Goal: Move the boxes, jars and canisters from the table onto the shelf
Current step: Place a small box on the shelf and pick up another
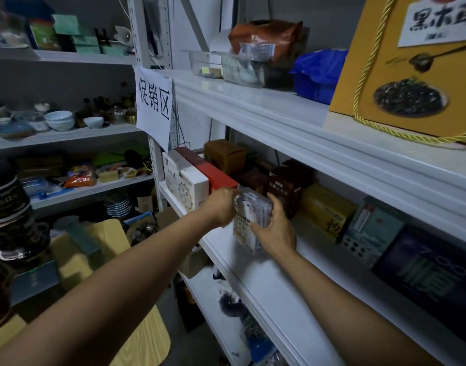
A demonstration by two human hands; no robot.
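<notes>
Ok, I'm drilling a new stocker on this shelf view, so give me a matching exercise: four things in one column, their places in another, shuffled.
Things:
1 clear box
2 yellow gift box
3 red box
4 paper sign

Places:
A on the shelf post
B on the upper shelf
C between the left hand and right hand
D beside the white box

Pairs: 1-C, 2-B, 3-D, 4-A

Dim room — grey wall (326, 19) behind the white shelf (266, 109).

Shelf board (255, 283) front lies bare; boxes (324, 210) line the back.
</notes>
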